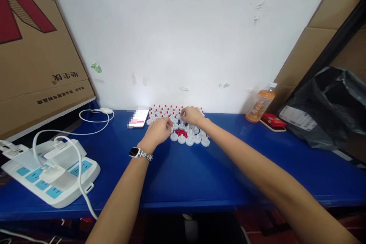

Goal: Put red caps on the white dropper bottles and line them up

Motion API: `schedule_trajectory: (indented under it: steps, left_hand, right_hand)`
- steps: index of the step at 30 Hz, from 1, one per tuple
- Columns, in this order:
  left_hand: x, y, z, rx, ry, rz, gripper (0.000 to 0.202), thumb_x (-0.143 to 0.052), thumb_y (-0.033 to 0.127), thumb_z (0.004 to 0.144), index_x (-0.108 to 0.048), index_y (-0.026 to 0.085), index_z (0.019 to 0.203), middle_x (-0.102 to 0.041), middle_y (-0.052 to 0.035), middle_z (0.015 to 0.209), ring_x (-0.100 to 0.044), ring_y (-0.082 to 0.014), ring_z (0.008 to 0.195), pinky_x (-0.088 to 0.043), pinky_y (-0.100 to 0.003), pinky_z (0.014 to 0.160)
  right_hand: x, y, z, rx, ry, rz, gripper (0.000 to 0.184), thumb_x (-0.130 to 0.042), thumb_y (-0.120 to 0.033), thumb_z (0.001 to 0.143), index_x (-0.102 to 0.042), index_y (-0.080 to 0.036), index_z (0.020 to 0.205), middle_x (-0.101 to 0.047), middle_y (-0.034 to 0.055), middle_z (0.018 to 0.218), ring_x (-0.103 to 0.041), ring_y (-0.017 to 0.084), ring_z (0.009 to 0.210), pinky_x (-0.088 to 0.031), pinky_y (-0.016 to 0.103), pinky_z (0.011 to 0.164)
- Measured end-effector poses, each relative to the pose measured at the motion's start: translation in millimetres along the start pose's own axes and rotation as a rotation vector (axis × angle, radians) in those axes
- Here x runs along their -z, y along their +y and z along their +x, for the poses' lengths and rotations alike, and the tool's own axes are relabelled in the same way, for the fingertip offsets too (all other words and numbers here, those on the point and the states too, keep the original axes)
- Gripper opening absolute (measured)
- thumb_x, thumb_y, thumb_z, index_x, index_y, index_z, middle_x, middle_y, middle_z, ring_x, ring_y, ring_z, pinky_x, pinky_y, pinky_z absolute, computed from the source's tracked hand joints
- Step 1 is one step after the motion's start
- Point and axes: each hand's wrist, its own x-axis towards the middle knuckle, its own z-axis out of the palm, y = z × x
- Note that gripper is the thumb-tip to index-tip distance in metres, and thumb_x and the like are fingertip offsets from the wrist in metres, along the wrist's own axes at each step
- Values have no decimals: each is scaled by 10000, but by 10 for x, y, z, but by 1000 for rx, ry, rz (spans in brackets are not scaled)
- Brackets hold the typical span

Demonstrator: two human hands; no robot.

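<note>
Many white bottle caps with pointed nozzles (189, 141) stand close together on the blue table. Those in the back rows carry small red tips (165, 106), while the front ones are bare. A little heap of loose red tips (181, 132) lies among the front caps. My left hand (160, 130), with a watch on its wrist, is over the left side of the group, its thumb and fingers drawn together. Above the middle of the group, my right hand (192, 115) is in a pinch. Whatever sits between the fingertips of either hand is too small to make out.
A phone with a lit screen (138, 117) lies left of the caps. On the left is a white power strip (71, 190) with cables. An orange drink bottle (260, 103), a red box (273, 120) and a black plastic bag (317, 110) are at right. Cardboard (37, 65) leans at left.
</note>
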Motion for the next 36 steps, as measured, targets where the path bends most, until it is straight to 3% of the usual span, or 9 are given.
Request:
schedule_trajectory:
  steps: [4,10,16,20,23,27,33,36]
  left_hand:
    - [7,-5,0,21,-9,5,189,-505,157,807,-655,223,902,-730,-46,930,-662,-225,839,-439,-307,702]
    - [-7,-44,14,27,-2,0,150,-513,180,811,-639,223,881,-730,-44,903,-663,-224,822,-435,-305,693]
    - [-5,4,30,-11,68,-36,136,-530,297,872,-643,222,862,-723,-37,856,-648,-211,757,-421,-303,654]
    - [-35,146,23,-70,162,-147,188,-547,381,901,-635,215,885,-714,-30,859,-639,-199,780,-437,-298,675]
    - [-98,261,3,-155,193,-204,248,-496,432,943,-613,216,904,-697,-34,889,-630,-198,831,-450,-303,718]
    - [-171,357,-32,-222,147,-146,279,-404,419,989,-539,218,851,-653,-33,854,-606,-200,809,-438,-308,699]
    - [-190,416,-40,-270,180,-29,276,-298,312,1021,-518,220,882,-614,-46,839,-589,-218,822,-431,-330,720]
    - [-215,434,-12,-245,214,-77,300,-302,309,1017,-524,212,839,-608,-42,776,-580,-209,758,-411,-320,680]
  right_hand:
    - [-69,-96,41,56,51,3,248,-641,-368,811,-748,-201,959,-740,119,994,-599,308,1070,-374,444,967]
    - [-107,-155,110,30,61,64,151,-633,-302,810,-746,-206,835,-740,93,944,-594,302,1067,-370,469,970]
    - [2,21,-170,85,265,539,129,-603,-249,832,-679,-174,903,-742,57,938,-673,201,913,-491,342,851]
    - [54,82,-541,164,272,790,154,-583,-258,869,-665,-170,965,-738,52,951,-690,158,815,-523,278,728]
    - [78,55,-760,208,296,724,137,-617,-236,844,-696,-185,944,-732,37,964,-647,134,743,-504,260,685]
    - [84,-2,-896,260,367,615,166,-634,-170,797,-697,-197,948,-718,19,941,-583,119,676,-491,263,697]
    - [92,-48,-976,284,434,609,258,-595,-168,826,-667,-213,1070,-721,27,1024,-651,159,847,-510,289,799]
    - [100,-72,-989,308,469,557,277,-575,-148,846,-652,-217,1104,-708,54,1076,-653,189,971,-506,331,901]
